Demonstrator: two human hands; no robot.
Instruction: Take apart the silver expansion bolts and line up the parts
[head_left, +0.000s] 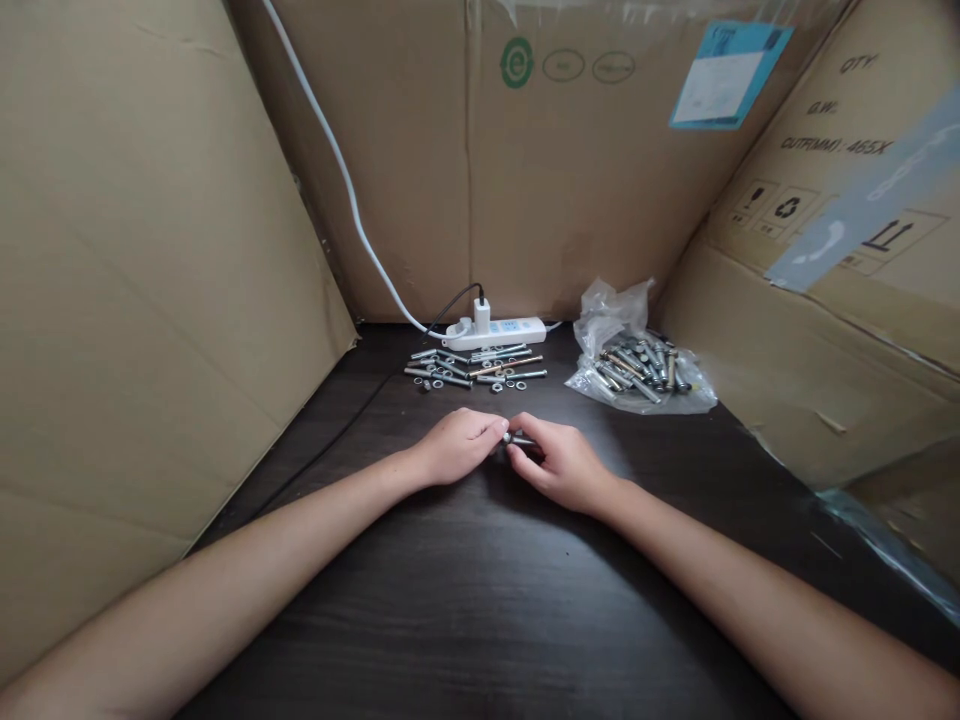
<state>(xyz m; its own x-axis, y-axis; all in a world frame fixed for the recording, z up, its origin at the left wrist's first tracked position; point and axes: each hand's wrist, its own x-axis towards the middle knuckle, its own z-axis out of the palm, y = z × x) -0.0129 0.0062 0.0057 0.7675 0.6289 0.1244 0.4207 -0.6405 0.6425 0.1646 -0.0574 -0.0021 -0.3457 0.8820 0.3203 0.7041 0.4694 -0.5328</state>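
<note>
Above the middle of the dark table, my two hands meet at the fingertips around a small metal bolt. My right hand is closed on the bolt, whose shank points into that hand. The fingers of my left hand are pressed together at the bolt's other end; what they pinch there is too small and hidden to name. Just beyond my hands lie several loose bolts with nuts and washers among them.
A white power strip with plugs stands behind the loose bolts. To its right is a clear plastic bag full of bolts. A black cable crosses the table at the left. Cardboard boxes wall in the back and both sides.
</note>
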